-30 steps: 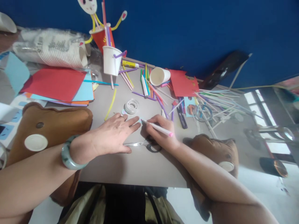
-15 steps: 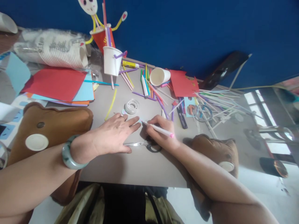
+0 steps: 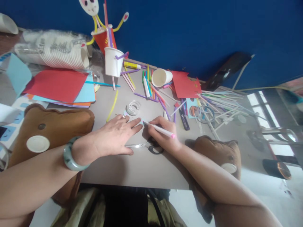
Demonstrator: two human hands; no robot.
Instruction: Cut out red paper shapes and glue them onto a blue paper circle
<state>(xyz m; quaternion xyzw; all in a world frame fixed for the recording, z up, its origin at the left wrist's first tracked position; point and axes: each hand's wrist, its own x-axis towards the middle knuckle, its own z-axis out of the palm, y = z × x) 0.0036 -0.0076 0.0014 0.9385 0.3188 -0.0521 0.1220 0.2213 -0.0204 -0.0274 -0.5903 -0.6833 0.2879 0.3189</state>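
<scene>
My right hand (image 3: 163, 131) grips a white marker (image 3: 163, 130) with a pink end, its tip beside my left fingertips. My left hand (image 3: 115, 135) lies flat on the table (image 3: 139, 170) with its fingers apart, a ring on one finger. At those fingertips a small light-blue piece (image 3: 142, 120) shows in part under the marker tip. Scissors (image 3: 140, 146) with black handles lie between my hands, their blades reaching my left thumb. Just beyond my left hand sits a roll of clear tape (image 3: 133, 107).
Coloured paper (image 3: 56, 85) and stacked paper cups (image 3: 63, 56) lie at the left. A white cup (image 3: 114, 61) with straws stands behind. Markers, an overturned cup (image 3: 162, 77), red paper (image 3: 186, 85) and many straws (image 3: 220, 104) spread rightward. Brown cushions (image 3: 59, 126) flank the work area.
The marker in my right hand has tilted and shifted very slightly, its pink end moving a little left. My left hand stays in place.
</scene>
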